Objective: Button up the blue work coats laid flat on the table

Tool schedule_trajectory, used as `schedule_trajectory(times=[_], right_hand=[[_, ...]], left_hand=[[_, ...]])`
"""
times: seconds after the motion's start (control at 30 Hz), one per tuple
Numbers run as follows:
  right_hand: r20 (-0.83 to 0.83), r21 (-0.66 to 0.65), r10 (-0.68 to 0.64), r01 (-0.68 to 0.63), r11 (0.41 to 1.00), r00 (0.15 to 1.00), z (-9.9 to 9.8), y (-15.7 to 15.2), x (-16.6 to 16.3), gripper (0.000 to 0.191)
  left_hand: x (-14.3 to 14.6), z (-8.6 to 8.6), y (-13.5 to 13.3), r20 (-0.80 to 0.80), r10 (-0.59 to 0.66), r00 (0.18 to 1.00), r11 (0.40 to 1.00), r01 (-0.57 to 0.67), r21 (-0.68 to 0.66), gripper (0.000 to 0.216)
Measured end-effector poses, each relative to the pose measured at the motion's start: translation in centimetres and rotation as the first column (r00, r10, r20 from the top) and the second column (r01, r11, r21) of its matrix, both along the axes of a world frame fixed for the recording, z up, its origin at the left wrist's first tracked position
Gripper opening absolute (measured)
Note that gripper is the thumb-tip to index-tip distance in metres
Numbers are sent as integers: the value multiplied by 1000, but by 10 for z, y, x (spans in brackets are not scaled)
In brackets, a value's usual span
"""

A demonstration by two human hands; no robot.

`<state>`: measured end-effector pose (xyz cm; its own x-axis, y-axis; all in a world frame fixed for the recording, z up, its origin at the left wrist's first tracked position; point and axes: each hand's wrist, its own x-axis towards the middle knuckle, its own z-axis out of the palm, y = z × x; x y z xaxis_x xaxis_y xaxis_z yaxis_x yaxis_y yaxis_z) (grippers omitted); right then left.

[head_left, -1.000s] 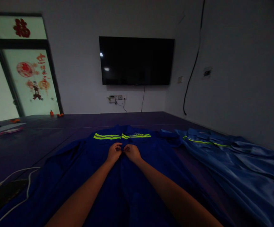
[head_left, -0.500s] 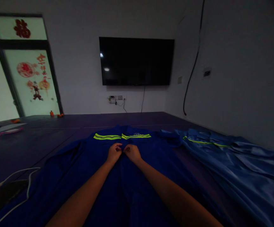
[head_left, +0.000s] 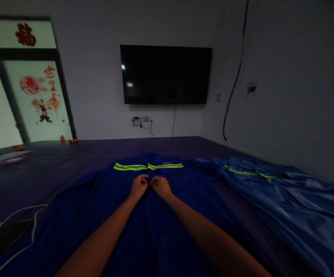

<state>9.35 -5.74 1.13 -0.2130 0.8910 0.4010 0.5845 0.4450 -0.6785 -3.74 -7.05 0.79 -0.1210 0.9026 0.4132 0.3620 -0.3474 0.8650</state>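
A dark blue work jacket [head_left: 121, 227] with yellow-green reflective strips across the chest lies spread out before me, collar at the far end. My left hand [head_left: 139, 186] is closed in a pinch at the jacket's front opening, just below the strips. Right beside it, my right hand [head_left: 160, 186] pinches the other side of the same opening. The fingertips of both hands nearly meet over the placket. Whether a button or only the fabric edge is between them is too small and dark to tell.
To the right lies another blue garment [head_left: 271, 200] with a thin yellow-green strip. A white cable [head_left: 34, 231] and a dark flat object [head_left: 8, 240] are at the lower left. Small orange things [head_left: 72, 141] stand near the glass door. A television [head_left: 167, 75] hangs on the wall.
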Motion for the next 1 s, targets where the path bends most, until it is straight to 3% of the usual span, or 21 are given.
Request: schedule_trajectory(times=[1.0], right_hand=[[65, 14, -25, 24, 1000, 998, 2, -2, 0, 15]], left_hand=[[-1, -5, 5, 56, -25, 998, 999, 26, -20, 26]])
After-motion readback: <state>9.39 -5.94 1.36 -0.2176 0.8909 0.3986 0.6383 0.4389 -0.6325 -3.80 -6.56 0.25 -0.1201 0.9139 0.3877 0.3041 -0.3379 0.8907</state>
